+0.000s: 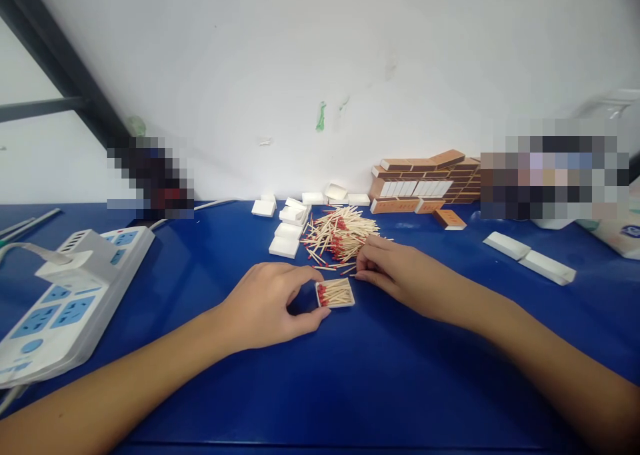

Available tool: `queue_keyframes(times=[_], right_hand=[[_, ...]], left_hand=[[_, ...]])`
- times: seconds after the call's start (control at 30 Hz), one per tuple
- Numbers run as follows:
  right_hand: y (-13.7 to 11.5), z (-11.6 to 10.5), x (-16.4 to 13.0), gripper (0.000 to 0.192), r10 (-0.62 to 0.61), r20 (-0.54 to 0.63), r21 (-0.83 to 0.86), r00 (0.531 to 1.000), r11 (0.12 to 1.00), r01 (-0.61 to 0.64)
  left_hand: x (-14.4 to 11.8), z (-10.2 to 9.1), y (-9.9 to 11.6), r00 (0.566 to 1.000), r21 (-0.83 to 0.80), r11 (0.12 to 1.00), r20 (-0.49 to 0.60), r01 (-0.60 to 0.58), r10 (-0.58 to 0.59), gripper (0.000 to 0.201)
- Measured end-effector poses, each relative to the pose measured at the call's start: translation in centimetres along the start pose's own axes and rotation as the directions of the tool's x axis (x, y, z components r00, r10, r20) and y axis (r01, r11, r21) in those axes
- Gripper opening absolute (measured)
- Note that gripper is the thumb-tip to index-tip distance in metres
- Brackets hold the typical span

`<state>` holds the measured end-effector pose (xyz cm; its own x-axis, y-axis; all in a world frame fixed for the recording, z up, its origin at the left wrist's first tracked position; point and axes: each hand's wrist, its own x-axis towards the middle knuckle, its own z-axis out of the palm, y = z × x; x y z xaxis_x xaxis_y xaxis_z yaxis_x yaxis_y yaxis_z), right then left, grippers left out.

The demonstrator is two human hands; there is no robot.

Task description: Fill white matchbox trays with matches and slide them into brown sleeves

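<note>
While my left hand (273, 305) has the small white matchbox tray (340, 305) clamped by its left end, thumb at the near edge, index finger at the far one, my right hand (393, 275) sits at the near right edge of the match pile (345, 232), fingertips bunched together; can't tell if a match is pinched in there. Doing this well: light squeeze on the tray, since thin walls would probably bow; take few matches at a time, lay them flat, heads to one end like the red-tipped matches (337, 294) already inside, heads toward my left hand. Tray lies flat between my hands, touching the left fingers, just left of and nearer me than the right fingertips, pile just behind it. Farther out: more white trays (283, 246) left of the pile, stacked orange-brown matchboxes (425, 168) by the wall, two white trays (547, 267) far right, power strip (93, 335) far left.
</note>
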<state>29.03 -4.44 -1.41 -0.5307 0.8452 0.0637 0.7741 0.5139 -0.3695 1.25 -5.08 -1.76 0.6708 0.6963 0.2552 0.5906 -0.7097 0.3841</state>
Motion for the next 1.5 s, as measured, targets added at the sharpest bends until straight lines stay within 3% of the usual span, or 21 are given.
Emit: queue_keyframes(times=[0.2, 0.47, 0.53, 0.63, 0.77, 0.83, 1.1, 1.5], right_hand=[[-0.9, -0.5, -0.4, 0.012, -0.046, -0.229, 0.095, 0.972, 0.993, 0.069], [-1.6, 0.3, -0.3, 0.024, -0.125, -0.226, 0.123, 0.966, 0.980, 0.156], [-2.0, 0.2, -0.3, 0.020, -0.089, -0.243, 0.173, 0.966, 0.976, 0.133], [-2.9, 0.0, -0.3, 0.016, 0.075, -0.284, 0.372, 0.956, 0.928, 0.038], [-3.8, 0.4, 0.0, 0.018, 0.174, -0.180, 0.560, 0.968, 0.827, -0.045], [-3.8, 0.8, 0.2, 0.013, 0.151, -0.142, 0.521, 0.978, 0.852, -0.056], [-3.5, 0.5, -0.3, 0.015, -0.025, -0.202, 0.257, 0.979, 0.963, 0.078], [-3.5, 1.3, -0.4, 0.012, -0.056, -0.215, 0.116, 0.975, 0.990, 0.082]], left_hand=[[0.2, -0.1, 0.1, 1.000, -0.016, 1.000, -0.019, 0.014, -0.014, 0.030], [0.7, -0.2, -0.7, 0.993, -0.067, 0.991, 0.037, 0.114, -0.112, 0.031], [0.7, -0.2, -0.6, 0.994, -0.062, 0.993, 0.043, 0.104, -0.101, 0.030], [0.7, -0.1, -0.4, 0.998, -0.051, 0.997, 0.030, 0.060, -0.058, 0.029], [0.5, 0.1, -0.3, 0.999, -0.041, 0.998, 0.004, 0.039, -0.039, 0.028], [0.4, 0.1, -0.3, 0.999, -0.046, 0.998, 0.001, 0.042, -0.042, 0.028], [0.3, 0.1, -0.2, 0.998, -0.032, 0.997, 0.004, 0.068, -0.068, 0.028], [0.4, 0.2, -0.2, 0.998, -0.019, 0.997, 0.000, 0.069, -0.069, 0.028]])
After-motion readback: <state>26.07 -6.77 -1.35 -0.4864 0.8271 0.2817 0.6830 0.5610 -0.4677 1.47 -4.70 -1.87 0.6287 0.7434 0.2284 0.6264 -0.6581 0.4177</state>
